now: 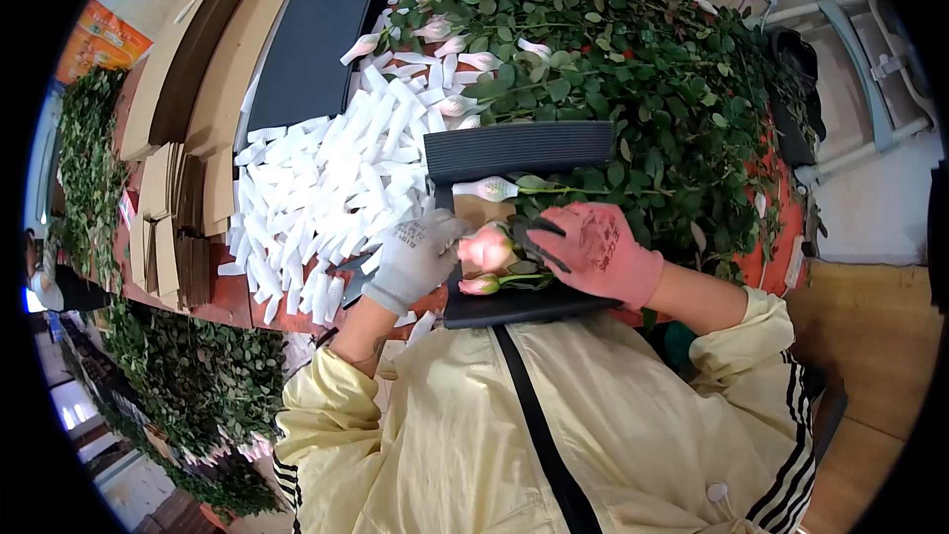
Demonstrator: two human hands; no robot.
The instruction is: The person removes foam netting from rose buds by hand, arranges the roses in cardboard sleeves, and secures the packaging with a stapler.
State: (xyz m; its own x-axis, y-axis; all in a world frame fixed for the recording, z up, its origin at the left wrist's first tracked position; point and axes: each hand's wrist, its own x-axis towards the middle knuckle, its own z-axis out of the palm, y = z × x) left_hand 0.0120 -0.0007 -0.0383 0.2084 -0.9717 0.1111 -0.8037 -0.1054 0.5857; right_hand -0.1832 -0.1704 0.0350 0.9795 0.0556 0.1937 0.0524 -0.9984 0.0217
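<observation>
1. Grey-white fabric covers the left hand (413, 255); its fingers are bent, the tips at the left edge of a pink rose bloom (485, 250). Whether they pinch a petal, I cannot tell.
2. Reddish-pink fabric with dark fingers covers the right hand (596, 253). It is partly closed, fingers curled just to the right of the same bloom; the stem there is hidden, so I cannot tell how firm any grip is.
3. That bloom lies between the two hands, above a dark mat (519, 308).
4. Just below it, nearer the body, is a smaller pink rose (479, 284) with a green stem running right.
5. Beyond the hands lies a rose in a white sleeve (484, 189), next to a ribbed black block (519, 150).
6. Left of these is a heap of loose white sleeves (331, 178), with a black panel (316, 35) and cardboard sheets (222, 104) farther out.
7. Leafy stems (613, 49) cover the far right of the red table (784, 237).
</observation>
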